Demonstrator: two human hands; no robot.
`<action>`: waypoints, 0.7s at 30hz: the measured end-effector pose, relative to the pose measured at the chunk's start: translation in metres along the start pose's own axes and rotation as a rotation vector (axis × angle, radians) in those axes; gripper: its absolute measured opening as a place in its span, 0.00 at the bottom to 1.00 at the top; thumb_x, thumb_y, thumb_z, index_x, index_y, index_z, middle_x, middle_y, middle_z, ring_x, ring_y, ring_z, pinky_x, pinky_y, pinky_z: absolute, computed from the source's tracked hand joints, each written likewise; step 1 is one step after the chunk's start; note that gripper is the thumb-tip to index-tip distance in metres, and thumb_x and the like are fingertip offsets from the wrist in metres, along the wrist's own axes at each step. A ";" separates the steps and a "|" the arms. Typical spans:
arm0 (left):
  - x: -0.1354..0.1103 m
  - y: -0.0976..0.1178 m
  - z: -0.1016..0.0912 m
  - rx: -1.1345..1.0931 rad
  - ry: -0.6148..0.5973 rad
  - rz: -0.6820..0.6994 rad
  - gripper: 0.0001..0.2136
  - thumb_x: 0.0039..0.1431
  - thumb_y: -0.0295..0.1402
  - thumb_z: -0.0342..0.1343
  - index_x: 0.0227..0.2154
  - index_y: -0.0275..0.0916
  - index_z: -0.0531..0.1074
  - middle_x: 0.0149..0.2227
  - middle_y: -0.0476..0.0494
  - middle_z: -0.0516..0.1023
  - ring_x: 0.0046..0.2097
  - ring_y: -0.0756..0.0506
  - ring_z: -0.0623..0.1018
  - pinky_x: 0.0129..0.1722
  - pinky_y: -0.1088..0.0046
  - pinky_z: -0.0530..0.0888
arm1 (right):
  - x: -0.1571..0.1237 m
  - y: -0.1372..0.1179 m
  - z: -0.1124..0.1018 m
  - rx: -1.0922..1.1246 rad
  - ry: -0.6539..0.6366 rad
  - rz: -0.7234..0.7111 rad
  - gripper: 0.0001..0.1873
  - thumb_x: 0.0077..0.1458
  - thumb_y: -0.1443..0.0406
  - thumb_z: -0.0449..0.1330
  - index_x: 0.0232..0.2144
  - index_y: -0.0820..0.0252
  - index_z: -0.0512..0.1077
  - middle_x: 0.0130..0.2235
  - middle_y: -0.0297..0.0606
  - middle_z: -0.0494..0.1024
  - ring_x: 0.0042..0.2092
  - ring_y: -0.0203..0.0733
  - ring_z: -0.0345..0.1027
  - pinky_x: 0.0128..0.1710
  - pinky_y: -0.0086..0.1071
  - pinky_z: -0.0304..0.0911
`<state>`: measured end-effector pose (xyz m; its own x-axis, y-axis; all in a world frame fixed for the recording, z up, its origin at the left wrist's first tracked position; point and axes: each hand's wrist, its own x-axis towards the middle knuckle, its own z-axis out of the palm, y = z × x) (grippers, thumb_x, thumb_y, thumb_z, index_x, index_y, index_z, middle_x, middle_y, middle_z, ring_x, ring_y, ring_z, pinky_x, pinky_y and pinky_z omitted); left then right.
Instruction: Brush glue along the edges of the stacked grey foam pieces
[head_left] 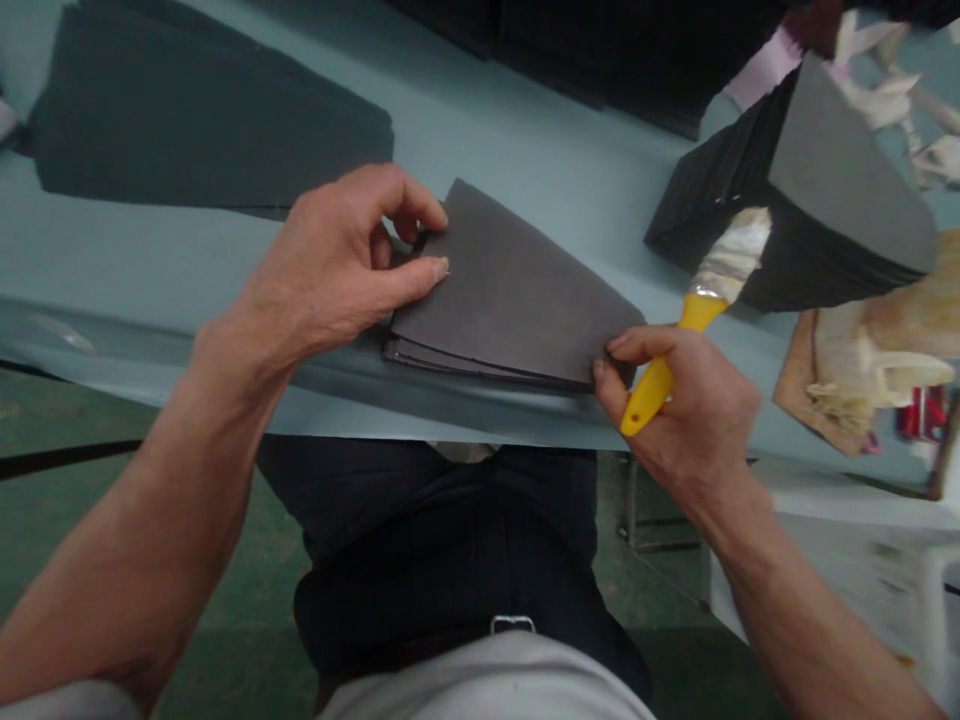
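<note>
In front of me at the table's near edge lies a small stack of dark grey, wedge-shaped sheets point(517, 290), its layers slightly fanned along the near side. My left hand point(337, 250) pinches the left end of the stack, thumb on top and fingers curled at the edge. My right hand point(682, 400) is closed around a paintbrush point(703, 312) with a yellow handle. The brush's bristles, coated in whitish stuff, point up and away. That same hand's thumb and finger also grip the right corner of the sheets.
Dark flat sheets point(202, 110) lie at the left on the pale blue-green table point(540, 140). A tall stack of grey wedge-shaped pieces point(840, 180) stands at the right. Near it are a glue-crusted board point(825, 390) and a red object point(921, 413). Black material point(570, 40) lies along the far side.
</note>
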<state>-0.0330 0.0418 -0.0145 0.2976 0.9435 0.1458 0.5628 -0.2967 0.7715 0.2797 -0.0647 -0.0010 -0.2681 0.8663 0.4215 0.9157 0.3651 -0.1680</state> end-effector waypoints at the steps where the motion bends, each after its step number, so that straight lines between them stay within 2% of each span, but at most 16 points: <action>1: 0.000 0.000 0.000 0.002 0.001 -0.005 0.16 0.56 0.40 0.65 0.47 0.44 0.81 0.37 0.51 0.78 0.31 0.51 0.71 0.37 0.70 0.70 | 0.000 0.000 0.000 0.001 -0.002 0.004 0.05 0.61 0.65 0.66 0.38 0.52 0.73 0.32 0.36 0.81 0.32 0.46 0.75 0.34 0.38 0.64; 4: -0.002 0.002 -0.003 0.050 0.002 0.012 0.17 0.57 0.42 0.64 0.49 0.43 0.81 0.42 0.48 0.79 0.32 0.51 0.72 0.38 0.68 0.71 | 0.001 -0.002 0.000 -0.017 -0.015 0.008 0.03 0.62 0.64 0.64 0.39 0.53 0.73 0.33 0.37 0.81 0.33 0.47 0.74 0.34 0.39 0.63; 7: -0.005 0.009 -0.009 0.166 0.009 0.061 0.20 0.60 0.45 0.60 0.52 0.44 0.80 0.50 0.43 0.78 0.38 0.47 0.75 0.42 0.64 0.74 | 0.003 -0.003 -0.002 -0.048 -0.051 0.021 0.01 0.64 0.64 0.63 0.39 0.53 0.74 0.33 0.40 0.81 0.35 0.49 0.74 0.36 0.40 0.63; 10: -0.002 0.020 -0.015 0.297 0.003 0.142 0.21 0.65 0.46 0.55 0.56 0.45 0.78 0.55 0.41 0.78 0.52 0.39 0.78 0.56 0.58 0.74 | 0.003 -0.003 -0.001 -0.025 -0.082 0.054 0.01 0.65 0.63 0.62 0.38 0.51 0.74 0.34 0.40 0.80 0.37 0.52 0.74 0.38 0.41 0.63; 12: 0.004 0.029 -0.016 0.370 -0.031 0.235 0.21 0.68 0.46 0.51 0.58 0.46 0.76 0.59 0.43 0.78 0.63 0.36 0.75 0.66 0.55 0.69 | 0.003 -0.003 0.000 -0.018 -0.064 0.045 0.01 0.64 0.64 0.62 0.38 0.52 0.75 0.34 0.40 0.79 0.37 0.51 0.73 0.38 0.41 0.63; 14: 0.016 0.038 -0.012 0.399 -0.094 0.323 0.22 0.71 0.46 0.47 0.60 0.46 0.74 0.63 0.42 0.77 0.67 0.35 0.73 0.70 0.52 0.66 | 0.002 -0.002 0.003 -0.052 -0.047 0.032 0.02 0.64 0.64 0.61 0.38 0.52 0.74 0.33 0.39 0.79 0.36 0.49 0.72 0.38 0.40 0.62; 19: 0.057 0.045 0.007 0.474 -0.272 0.436 0.23 0.72 0.41 0.43 0.61 0.36 0.74 0.62 0.30 0.79 0.65 0.31 0.77 0.68 0.50 0.70 | 0.001 -0.003 0.007 -0.097 0.021 -0.021 0.03 0.63 0.66 0.61 0.36 0.53 0.73 0.31 0.37 0.77 0.34 0.46 0.69 0.35 0.38 0.58; 21: 0.070 0.042 0.013 0.507 -0.325 0.439 0.23 0.73 0.41 0.43 0.59 0.37 0.75 0.58 0.31 0.81 0.61 0.32 0.79 0.64 0.50 0.73 | 0.001 -0.003 0.007 -0.094 0.045 -0.034 0.03 0.63 0.66 0.61 0.36 0.53 0.74 0.30 0.37 0.76 0.33 0.46 0.68 0.35 0.38 0.57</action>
<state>0.0211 0.0934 0.0198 0.7459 0.6545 0.1236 0.6029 -0.7423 0.2923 0.2746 -0.0626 -0.0067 -0.2875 0.8368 0.4659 0.9310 0.3583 -0.0690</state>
